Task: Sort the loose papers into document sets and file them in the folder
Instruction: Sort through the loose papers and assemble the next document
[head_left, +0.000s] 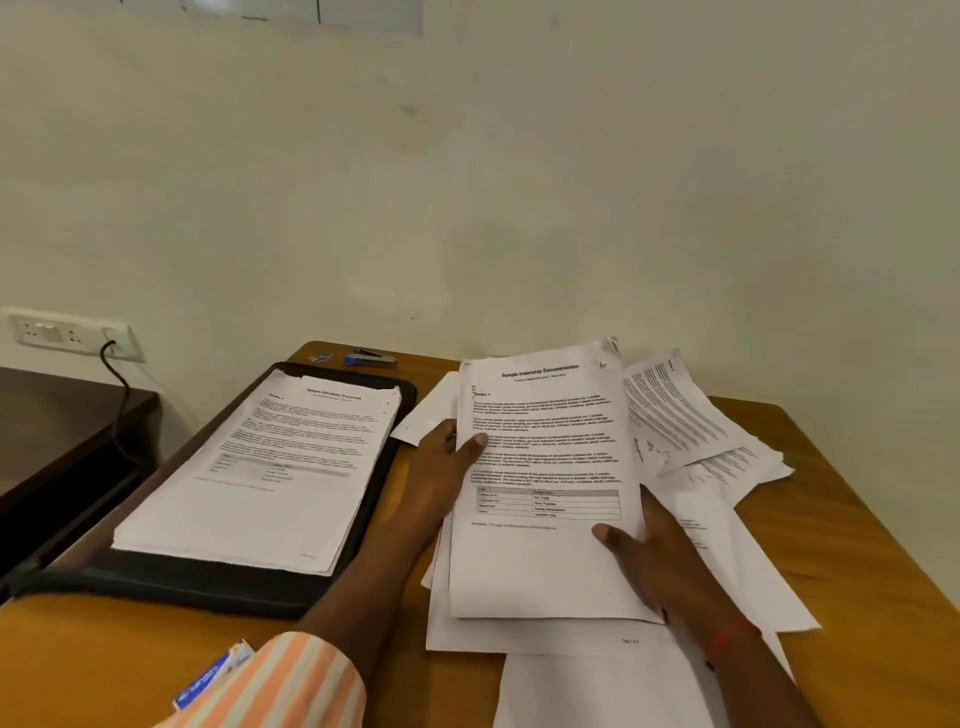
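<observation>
I see a white printed paper set (540, 467) headed "Sample Internship Documentation". The left grip (441, 462) pinches its left edge and the right grip (649, 551) grasps its lower right edge. It is over loose white sheets (701, 431) on the brown wooden surface (857, 519), toward its right edge. An open black folder (208, 582) holding a white paper stack (260, 467) lies along the left edge.

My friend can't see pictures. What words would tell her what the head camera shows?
The left hand and right hand hold a printed document over loose papers on a wooden table. Beside it, an open black folder holds another stack, with a stapler behind.
</observation>
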